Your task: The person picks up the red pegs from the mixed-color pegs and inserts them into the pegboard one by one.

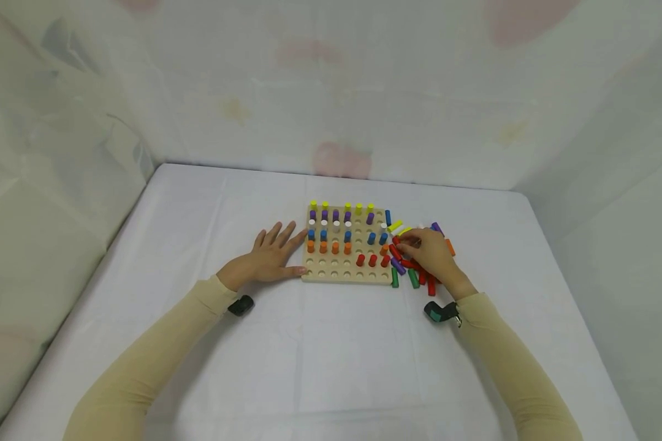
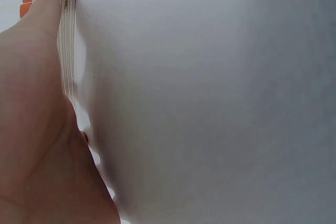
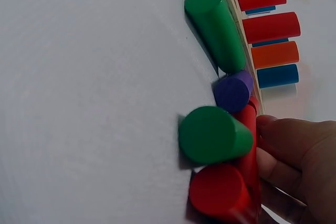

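A wooden pegboard (image 1: 342, 274) lies on the white table with rows of yellow, purple, white, blue, orange and red pegs upright in its holes. My left hand (image 1: 270, 256) spreads flat at the board's left side, its thumb and a fingertip against the edge; in the left wrist view the thumb (image 2: 44, 11) touches the layered wood. Right of the board, my right hand (image 1: 433, 252) is low over loose pegs, with thumb and finger pinching a red peg (image 1: 395, 241). In the right wrist view the fingertips are partly hidden behind another red peg (image 3: 249, 150).
Loose pegs crowd the board's right side: a green peg (image 1: 395, 278), a purple peg (image 1: 398, 266), a red peg (image 1: 431, 286), a blue peg (image 1: 388, 217) and an orange peg (image 1: 450, 247). Some lie beneath my right hand. Fabric walls (image 1: 331, 92) stand behind and beside the table.
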A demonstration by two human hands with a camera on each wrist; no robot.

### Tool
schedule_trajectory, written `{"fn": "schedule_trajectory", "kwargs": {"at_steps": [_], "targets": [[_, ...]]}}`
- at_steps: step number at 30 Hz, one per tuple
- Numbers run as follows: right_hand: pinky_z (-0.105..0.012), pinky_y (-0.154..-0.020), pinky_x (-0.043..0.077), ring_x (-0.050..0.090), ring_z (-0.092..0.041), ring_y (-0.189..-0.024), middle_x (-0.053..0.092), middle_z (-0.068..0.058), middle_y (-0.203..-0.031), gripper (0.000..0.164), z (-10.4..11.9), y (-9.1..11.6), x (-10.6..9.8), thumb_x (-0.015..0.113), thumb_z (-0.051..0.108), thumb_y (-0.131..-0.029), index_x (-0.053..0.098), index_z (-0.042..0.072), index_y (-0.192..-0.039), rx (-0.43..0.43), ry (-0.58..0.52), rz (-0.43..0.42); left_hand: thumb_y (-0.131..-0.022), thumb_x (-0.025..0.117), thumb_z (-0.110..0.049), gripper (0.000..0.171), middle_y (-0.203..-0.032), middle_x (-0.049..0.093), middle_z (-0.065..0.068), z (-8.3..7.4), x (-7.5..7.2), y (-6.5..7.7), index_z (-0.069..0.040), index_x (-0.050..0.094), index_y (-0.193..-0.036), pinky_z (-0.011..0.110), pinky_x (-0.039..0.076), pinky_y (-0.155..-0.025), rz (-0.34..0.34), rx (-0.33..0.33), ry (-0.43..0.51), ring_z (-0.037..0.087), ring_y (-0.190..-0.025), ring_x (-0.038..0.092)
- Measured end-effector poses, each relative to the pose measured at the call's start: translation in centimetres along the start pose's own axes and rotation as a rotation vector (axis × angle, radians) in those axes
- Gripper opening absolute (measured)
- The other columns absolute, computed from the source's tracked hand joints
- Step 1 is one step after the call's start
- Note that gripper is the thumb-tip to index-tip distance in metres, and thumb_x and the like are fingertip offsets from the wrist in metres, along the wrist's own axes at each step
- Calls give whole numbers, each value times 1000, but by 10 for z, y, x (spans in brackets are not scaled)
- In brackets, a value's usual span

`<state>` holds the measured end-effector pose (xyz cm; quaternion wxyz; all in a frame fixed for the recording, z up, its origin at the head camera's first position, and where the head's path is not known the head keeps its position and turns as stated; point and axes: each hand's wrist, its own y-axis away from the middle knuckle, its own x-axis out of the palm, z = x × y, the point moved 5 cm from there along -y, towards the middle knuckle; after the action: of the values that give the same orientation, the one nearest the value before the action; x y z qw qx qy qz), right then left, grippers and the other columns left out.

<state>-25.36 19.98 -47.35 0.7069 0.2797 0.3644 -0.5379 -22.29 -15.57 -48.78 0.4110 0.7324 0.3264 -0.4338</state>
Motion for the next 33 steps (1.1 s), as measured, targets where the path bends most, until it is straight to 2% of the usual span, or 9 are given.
{"fn": "schedule_trajectory", "kwargs": {"at_steps": [19,33], "targets": [[-28,-72,47,55,-22,-88,66,-7,-95,32,0,-1,0,69,32,-93,71,11,-118,28,-21,33,-92,45,-72,95,-168,-11,14,3,1,-2,-29,-4,-160,70,-3,-119,-10,16,3,45,-153,-12],[-29,-73,44,51,-22,-87,64,-7,-90,32,1,-2,3,67,31,-96,70,14,-122,28,17,58,-94,50,-65,93,-168,-9,15,-1,-1,2,-26,-1,-161,70,-3,-119,-14,23,12,46,-153,-11]]}}
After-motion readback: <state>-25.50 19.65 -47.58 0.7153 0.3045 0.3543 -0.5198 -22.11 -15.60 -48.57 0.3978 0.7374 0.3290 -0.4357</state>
